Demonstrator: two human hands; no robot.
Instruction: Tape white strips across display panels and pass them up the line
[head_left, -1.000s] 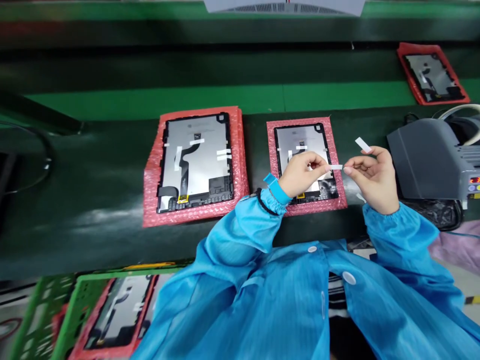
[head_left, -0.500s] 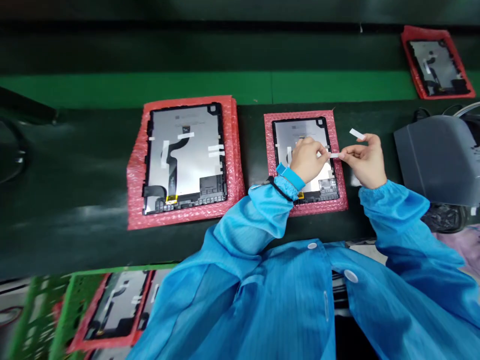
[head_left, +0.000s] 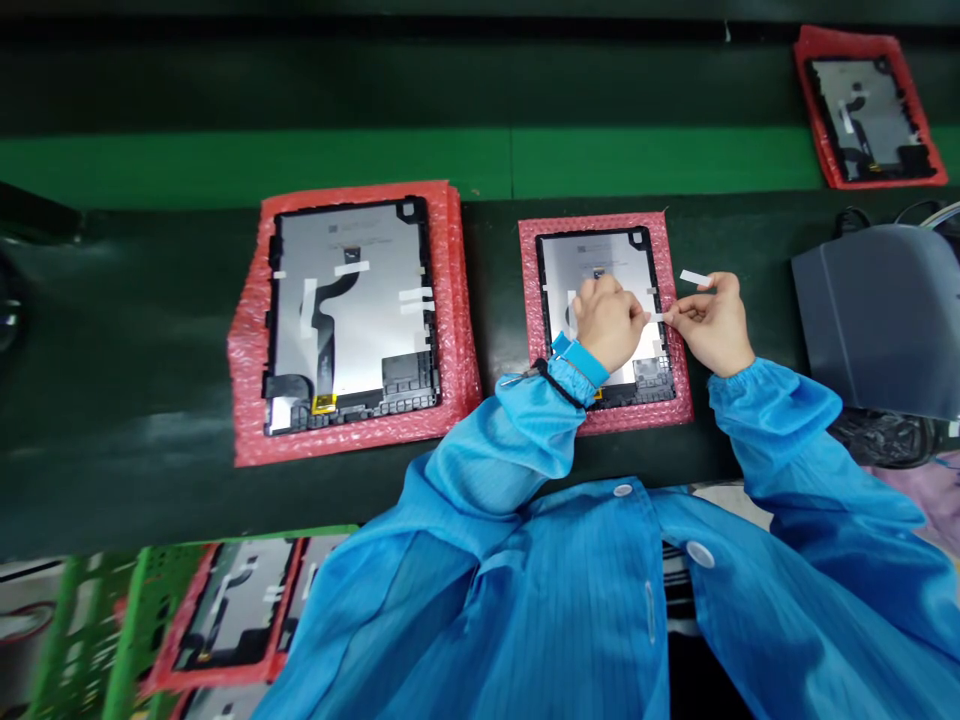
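Observation:
My left hand (head_left: 607, 320) and my right hand (head_left: 712, 322) both pinch a small white tape strip (head_left: 658, 317) between them, over the right edge of a tablet panel (head_left: 596, 262). That panel lies on a pink bubble-wrap sheet (head_left: 671, 395). A second white tape strip (head_left: 695, 277) sticks to a finger of my right hand and points up and left. Both arms wear blue sleeves, and a blue wrist strap sits on my left wrist.
A larger tablet panel (head_left: 352, 310) on pink bubble wrap (head_left: 247, 400) lies to the left on the dark belt. Another panel on red wrap (head_left: 866, 105) is far right at the back. A grey device (head_left: 877, 315) stands at right. A green tray (head_left: 150, 620) holds panels near me.
Both hands have come lower and closer together over the right panel, still pinching the tape strip. The view has shifted slightly, so the panels sit further left.

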